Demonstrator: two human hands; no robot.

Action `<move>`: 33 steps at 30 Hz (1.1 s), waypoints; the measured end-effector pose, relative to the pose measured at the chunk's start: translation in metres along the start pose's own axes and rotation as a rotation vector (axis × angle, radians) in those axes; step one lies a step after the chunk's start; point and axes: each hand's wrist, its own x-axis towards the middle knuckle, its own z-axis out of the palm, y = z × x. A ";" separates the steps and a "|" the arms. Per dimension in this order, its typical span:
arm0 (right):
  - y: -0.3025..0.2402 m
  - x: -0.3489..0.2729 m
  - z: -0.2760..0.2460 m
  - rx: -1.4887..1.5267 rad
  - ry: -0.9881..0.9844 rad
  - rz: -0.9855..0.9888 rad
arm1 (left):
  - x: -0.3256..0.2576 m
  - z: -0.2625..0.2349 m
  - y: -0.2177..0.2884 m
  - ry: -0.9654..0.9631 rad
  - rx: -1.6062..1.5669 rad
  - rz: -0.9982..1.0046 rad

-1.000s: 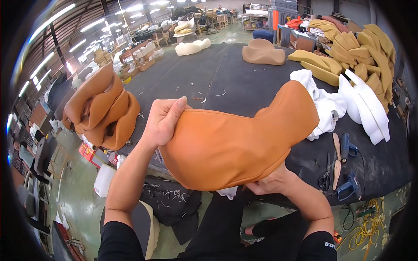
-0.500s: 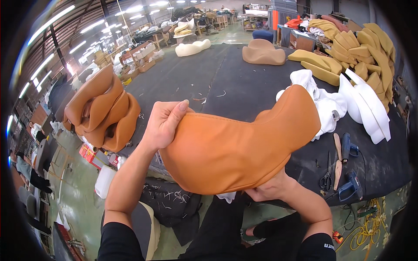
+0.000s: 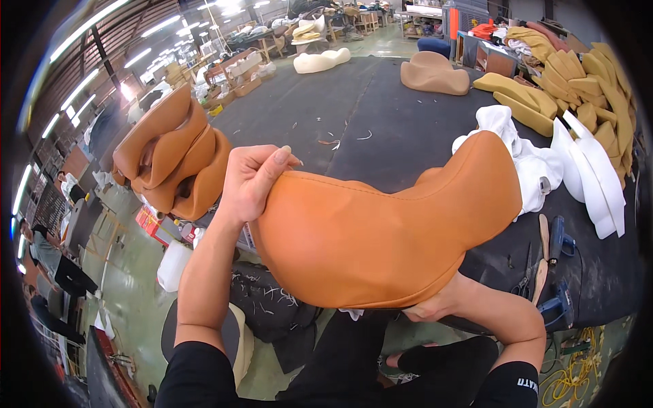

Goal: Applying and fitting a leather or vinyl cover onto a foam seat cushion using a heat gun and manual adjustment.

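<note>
An orange-brown leather chair cushion [image 3: 381, 238], curved and with stitched seams along its edges, is held up over the table edge in front of me. My left hand [image 3: 255, 180] grips its upper left corner, fingers curled and thumb on top. Under its lower right edge, my right hand [image 3: 439, 302] holds the rim, with the fingers partly hidden by the cushion. A bit of white material [image 3: 352, 314] hangs out below the lower edge. Behind the cushion's right end lies a crumpled white cover [image 3: 537, 170] on the table.
Several matching orange-brown cushions [image 3: 173, 160] are stacked at left. A brown cushion [image 3: 434, 73], yellow foam pieces [image 3: 524, 102] and white panels [image 3: 588, 177] lie farther back and right. Scissors [image 3: 522, 279] and two heat guns [image 3: 559, 241] are at right. People [image 3: 47, 255] stand far left.
The view has turned slightly, so the table and stacks appear farther right and higher. My right hand and the cushion's right end appear farther right; both hands keep hold of the cushion.
</note>
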 end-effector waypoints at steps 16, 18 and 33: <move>-0.097 -0.008 0.030 0.825 0.928 1.069 | 0.055 -0.033 -0.038 0.084 -0.019 -0.049; -0.090 -0.021 0.027 1.492 1.204 1.077 | 0.069 -0.031 -0.044 0.124 -0.021 -0.075; -0.126 -0.070 0.040 0.830 0.454 1.230 | 0.092 -0.016 -0.038 0.105 -0.030 -0.074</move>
